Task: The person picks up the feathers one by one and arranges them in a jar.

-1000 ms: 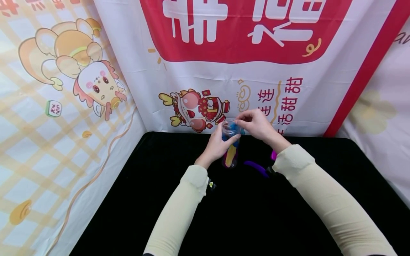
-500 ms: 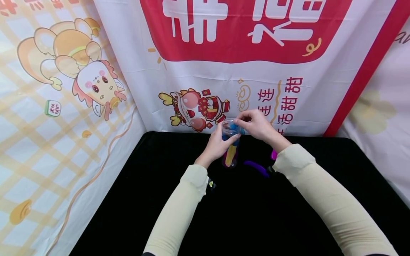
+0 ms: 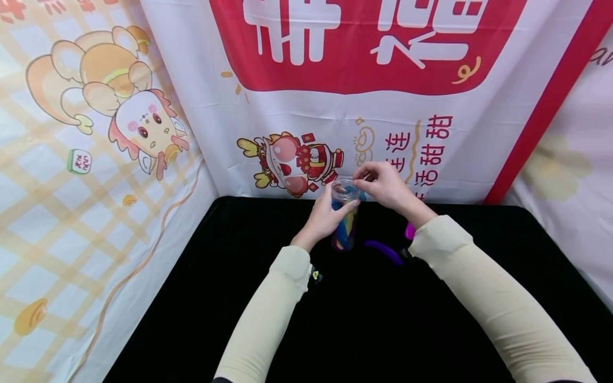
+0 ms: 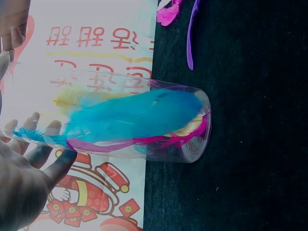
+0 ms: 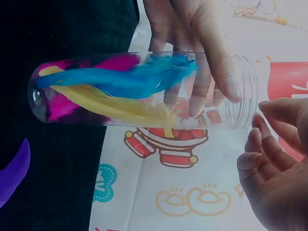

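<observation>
A clear, screw-necked plastic bottle (image 3: 351,221) stands in my left hand (image 3: 324,217), whose fingers and thumb wrap round its upper part. Its mouth is uncovered. Inside lie a blue feather (image 5: 120,79), a yellow feather (image 5: 110,103) and magenta feathers (image 5: 62,107), seen through the wall in both wrist views. At the rim is my right hand (image 3: 383,186), thumb and fingertips close beside the neck in the right wrist view. Its fingers bend loosely with nothing between them.
On the black tabletop (image 3: 373,319) a purple feather (image 3: 384,252) lies right of the bottle. Something bright pink (image 3: 409,231) shows beside my right sleeve. A printed white cloth (image 3: 287,111) rises behind the table's far edge.
The blue feather has slid down inside the bottle, from the mouth to near the bottom. My right fingers have let it go and barely moved; the left hand stays put.
</observation>
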